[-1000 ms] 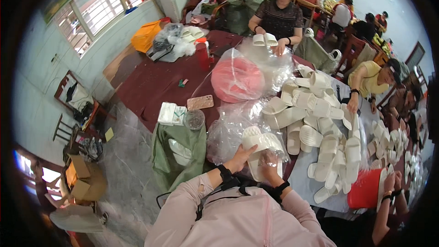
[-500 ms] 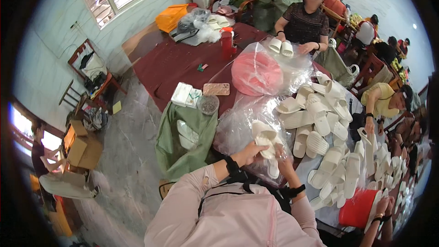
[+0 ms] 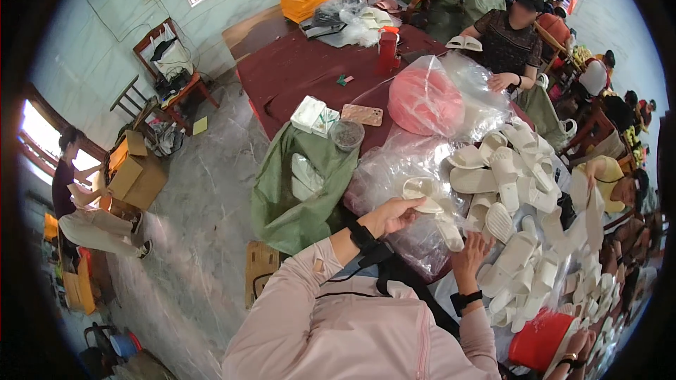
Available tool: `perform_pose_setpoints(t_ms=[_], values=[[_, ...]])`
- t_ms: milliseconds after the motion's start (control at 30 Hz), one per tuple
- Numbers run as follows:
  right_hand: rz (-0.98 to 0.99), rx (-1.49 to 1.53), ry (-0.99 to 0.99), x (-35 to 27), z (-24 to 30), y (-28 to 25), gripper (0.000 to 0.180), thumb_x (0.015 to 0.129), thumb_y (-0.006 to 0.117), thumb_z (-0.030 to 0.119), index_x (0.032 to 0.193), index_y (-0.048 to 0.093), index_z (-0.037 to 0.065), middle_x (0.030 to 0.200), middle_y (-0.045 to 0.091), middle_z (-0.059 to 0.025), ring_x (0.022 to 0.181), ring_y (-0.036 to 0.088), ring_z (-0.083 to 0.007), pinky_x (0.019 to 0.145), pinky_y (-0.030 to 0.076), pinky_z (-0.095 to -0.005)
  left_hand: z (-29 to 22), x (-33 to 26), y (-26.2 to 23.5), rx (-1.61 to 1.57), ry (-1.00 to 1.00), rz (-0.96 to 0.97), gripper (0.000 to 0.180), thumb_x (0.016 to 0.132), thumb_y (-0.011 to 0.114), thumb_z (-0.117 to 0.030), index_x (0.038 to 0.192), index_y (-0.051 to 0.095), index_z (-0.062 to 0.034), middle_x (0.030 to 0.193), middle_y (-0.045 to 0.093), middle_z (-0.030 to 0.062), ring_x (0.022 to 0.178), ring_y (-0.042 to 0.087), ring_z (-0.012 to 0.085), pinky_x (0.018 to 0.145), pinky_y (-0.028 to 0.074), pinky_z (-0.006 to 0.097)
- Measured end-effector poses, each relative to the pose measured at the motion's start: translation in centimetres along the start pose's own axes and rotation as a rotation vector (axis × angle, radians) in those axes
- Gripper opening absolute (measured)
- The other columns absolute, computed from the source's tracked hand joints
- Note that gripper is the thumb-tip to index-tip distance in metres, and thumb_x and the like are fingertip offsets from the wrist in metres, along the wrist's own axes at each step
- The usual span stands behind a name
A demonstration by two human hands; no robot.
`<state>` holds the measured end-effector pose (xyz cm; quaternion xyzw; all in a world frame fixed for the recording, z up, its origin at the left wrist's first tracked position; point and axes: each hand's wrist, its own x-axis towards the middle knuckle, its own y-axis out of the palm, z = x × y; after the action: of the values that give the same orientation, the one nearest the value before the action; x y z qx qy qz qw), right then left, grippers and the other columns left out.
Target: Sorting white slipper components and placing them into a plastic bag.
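A pair of off-white slippers is in my left hand, whose thumb and fingers are closed on one of them. The second slipper slants down to the right with its end toward my right hand. My right hand is beside that end, at the near edge of the slipper pile. Its fingers are bent and blurred, and whether they grip anything is unclear. Clear plastic bags lie beneath and beyond the slippers. A green sack with a white piece in it stands left of my left hand.
On the dark red table are a pink bundle in plastic, a phone, white boxes, a round tub and a red bottle. Across it a person handles slippers. A red container is at lower right.
My view has swung left, so the scene sits further right. My right hand has come off the slippers and moved right, toward the pile. My left hand keeps hold of the pair.
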<state>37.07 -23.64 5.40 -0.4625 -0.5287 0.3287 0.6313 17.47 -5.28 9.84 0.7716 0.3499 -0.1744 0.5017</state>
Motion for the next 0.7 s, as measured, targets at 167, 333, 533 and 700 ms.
perform_pose_setpoints(t_ms=[167,333,533,700], values=[[-0.525,0.181,0.273,0.8,0.9,-1.2,0.075,0.061,0.077,0.022,0.123,0.039,0.001,0.113,0.049,-0.0151,0.117,0.040,-0.0292,0.106,0.017,-0.0506,-0.9,-1.8,-0.8,-0.019,-0.004,0.098,0.024,0.083,0.066,-0.025,0.093,0.058,-0.0053,0.068,0.052,-0.0032,0.052,0.045,0.0038,0.041,0.036,0.014],[-0.345,0.699,0.390,1.7,0.6,-2.3,0.055,0.074,0.068,0.006,0.121,0.042,-0.002,0.116,0.051,-0.0122,0.109,0.049,-0.0248,0.096,0.038,-0.0383,-3.3,-6.8,0.0,-0.022,0.017,0.208,0.025,0.084,0.065,-0.025,0.095,0.057,-0.0035,0.069,0.051,-0.0029,0.053,0.042,0.0033,0.040,0.033,0.015],[-0.178,1.111,0.293,4.8,6.2,-1.4,0.031,0.077,0.059,-0.007,0.107,0.054,-0.002,0.098,0.060,-0.0086,0.087,0.060,-0.0171,0.075,0.049,-0.0274,-7.8,-11.7,-5.1,-0.004,0.100,0.239,0.031,0.086,0.062,-0.027,0.100,0.056,-0.0001,0.079,0.058,0.0018,0.055,0.043,0.0033,0.041,0.034,0.016],[-0.155,0.999,0.181,9.9,15.8,-3.8,0.023,0.072,0.067,-0.004,0.093,0.059,0.000,0.081,0.063,-0.0101,0.074,0.062,-0.0164,0.066,0.048,-0.0288,-14.1,-18.4,-11.8,0.115,0.275,0.089,0.024,0.086,0.062,-0.020,0.102,0.058,-0.0016,0.075,0.054,-0.0025,0.055,0.041,0.0029,0.043,0.030,0.015]])
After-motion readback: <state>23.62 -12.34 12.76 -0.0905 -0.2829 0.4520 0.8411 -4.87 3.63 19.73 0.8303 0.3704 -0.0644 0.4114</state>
